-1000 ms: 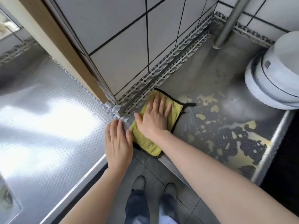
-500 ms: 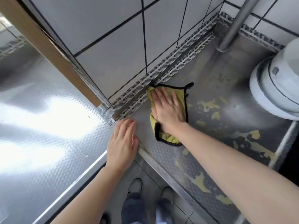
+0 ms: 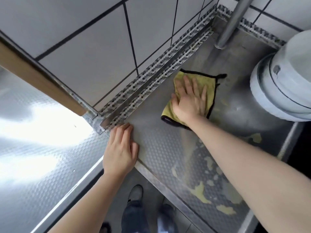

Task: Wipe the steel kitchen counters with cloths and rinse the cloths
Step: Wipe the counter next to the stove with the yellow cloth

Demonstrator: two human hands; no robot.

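Yellow cloth (image 3: 193, 83) w/ black trim, crumpled, lies on steel counter (image 3: 159, 148) near tiled wall. Right hand (image 3: 190, 101) spread flat on it, hiding its middle. Left hand (image 3: 120, 148) flat at counter edge.

You're facing a white tiled wall (image 3: 94, 52) with dark grout, a perforated metal strip (image 3: 151, 84) along its base. A wooden trim (image 3: 38, 81) runs diagonally at left. A grey metal pipe (image 3: 234, 21) rises in the far corner. Strong glare (image 3: 38, 125) at left. Grey floor tiles (image 3: 149, 184) below you.
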